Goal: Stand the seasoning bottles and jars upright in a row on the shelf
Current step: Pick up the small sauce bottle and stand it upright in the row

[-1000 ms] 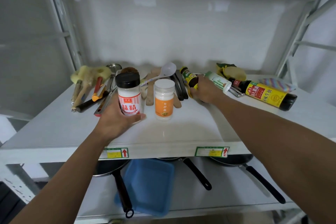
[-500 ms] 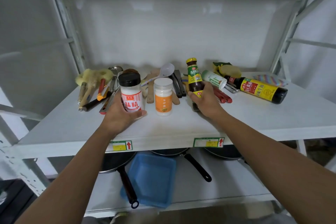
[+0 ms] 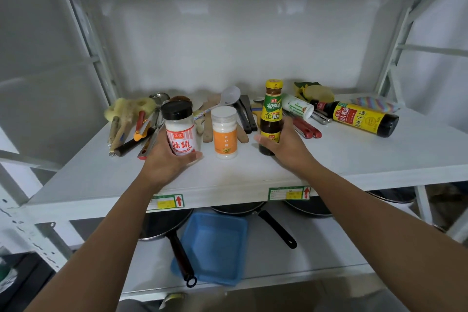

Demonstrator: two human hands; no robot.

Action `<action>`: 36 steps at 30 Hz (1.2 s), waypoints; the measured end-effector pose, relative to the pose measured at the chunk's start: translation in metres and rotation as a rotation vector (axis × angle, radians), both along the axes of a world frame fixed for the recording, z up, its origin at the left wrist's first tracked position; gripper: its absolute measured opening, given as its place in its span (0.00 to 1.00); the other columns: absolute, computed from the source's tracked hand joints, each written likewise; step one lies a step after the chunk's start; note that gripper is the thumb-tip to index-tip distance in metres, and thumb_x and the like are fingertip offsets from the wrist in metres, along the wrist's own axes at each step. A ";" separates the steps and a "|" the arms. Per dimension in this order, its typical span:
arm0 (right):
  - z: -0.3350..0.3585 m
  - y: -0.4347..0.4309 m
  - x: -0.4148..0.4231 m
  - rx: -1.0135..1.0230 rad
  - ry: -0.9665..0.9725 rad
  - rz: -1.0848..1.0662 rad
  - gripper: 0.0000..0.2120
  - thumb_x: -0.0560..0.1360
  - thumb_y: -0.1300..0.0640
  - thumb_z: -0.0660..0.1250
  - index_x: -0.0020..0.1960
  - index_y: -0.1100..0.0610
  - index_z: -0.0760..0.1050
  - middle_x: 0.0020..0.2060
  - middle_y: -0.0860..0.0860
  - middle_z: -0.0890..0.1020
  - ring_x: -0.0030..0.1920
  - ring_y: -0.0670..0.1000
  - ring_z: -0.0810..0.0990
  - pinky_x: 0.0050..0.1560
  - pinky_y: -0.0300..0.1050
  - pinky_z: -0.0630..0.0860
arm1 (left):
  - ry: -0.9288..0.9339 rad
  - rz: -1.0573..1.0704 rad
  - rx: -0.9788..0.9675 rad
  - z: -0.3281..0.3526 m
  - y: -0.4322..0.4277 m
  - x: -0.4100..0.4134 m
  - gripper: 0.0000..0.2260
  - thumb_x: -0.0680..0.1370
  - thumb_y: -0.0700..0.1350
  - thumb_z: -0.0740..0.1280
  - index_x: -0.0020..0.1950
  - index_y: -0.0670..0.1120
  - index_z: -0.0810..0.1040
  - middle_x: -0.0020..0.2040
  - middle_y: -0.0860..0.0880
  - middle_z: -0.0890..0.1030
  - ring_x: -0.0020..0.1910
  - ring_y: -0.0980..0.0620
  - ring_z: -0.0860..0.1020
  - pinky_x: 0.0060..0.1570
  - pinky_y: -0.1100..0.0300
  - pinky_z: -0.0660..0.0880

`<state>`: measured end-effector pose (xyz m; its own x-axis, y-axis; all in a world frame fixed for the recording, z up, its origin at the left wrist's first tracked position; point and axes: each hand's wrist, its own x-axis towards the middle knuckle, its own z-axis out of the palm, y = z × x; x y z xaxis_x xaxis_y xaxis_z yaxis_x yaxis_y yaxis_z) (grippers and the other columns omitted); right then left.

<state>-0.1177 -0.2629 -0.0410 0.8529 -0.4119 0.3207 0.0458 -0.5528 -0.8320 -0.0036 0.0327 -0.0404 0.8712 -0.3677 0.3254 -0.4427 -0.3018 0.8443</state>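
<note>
A single wide-angle head-worn camera looks forward and slightly down from close in front of the white shelf [image 3: 354, 159], facing its back panel, with both forearms reaching in from the bottom edge.

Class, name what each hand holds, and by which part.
Left hand: black-lidded white jar with red label, gripped round its lower body. Right hand: dark sauce bottle with yellow cap, near its base.
</note>
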 end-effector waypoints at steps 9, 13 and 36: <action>-0.003 -0.005 -0.007 -0.154 0.074 0.000 0.36 0.67 0.48 0.82 0.70 0.49 0.71 0.58 0.45 0.82 0.56 0.46 0.81 0.55 0.43 0.78 | -0.007 0.012 0.017 0.004 0.000 -0.005 0.34 0.71 0.43 0.83 0.69 0.55 0.67 0.54 0.65 0.77 0.49 0.70 0.78 0.43 0.76 0.72; -0.003 -0.001 -0.010 -0.150 0.058 0.007 0.37 0.67 0.48 0.82 0.71 0.50 0.70 0.59 0.45 0.81 0.57 0.46 0.80 0.56 0.42 0.76 | -0.001 0.018 0.019 0.005 0.001 -0.007 0.33 0.72 0.42 0.82 0.68 0.55 0.66 0.53 0.65 0.75 0.48 0.70 0.76 0.38 0.82 0.71; -0.002 0.000 -0.014 -0.180 0.081 0.044 0.34 0.69 0.49 0.80 0.70 0.49 0.70 0.56 0.44 0.81 0.55 0.45 0.80 0.54 0.42 0.76 | 0.014 0.032 0.084 0.003 0.001 -0.004 0.42 0.68 0.47 0.85 0.76 0.52 0.67 0.63 0.56 0.77 0.59 0.55 0.77 0.58 0.61 0.72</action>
<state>-0.1316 -0.2629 -0.0428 0.8946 -0.3159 0.3159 0.0103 -0.6923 -0.7215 -0.0077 0.0339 -0.0372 0.8871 -0.3652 0.2824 -0.4203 -0.3858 0.8213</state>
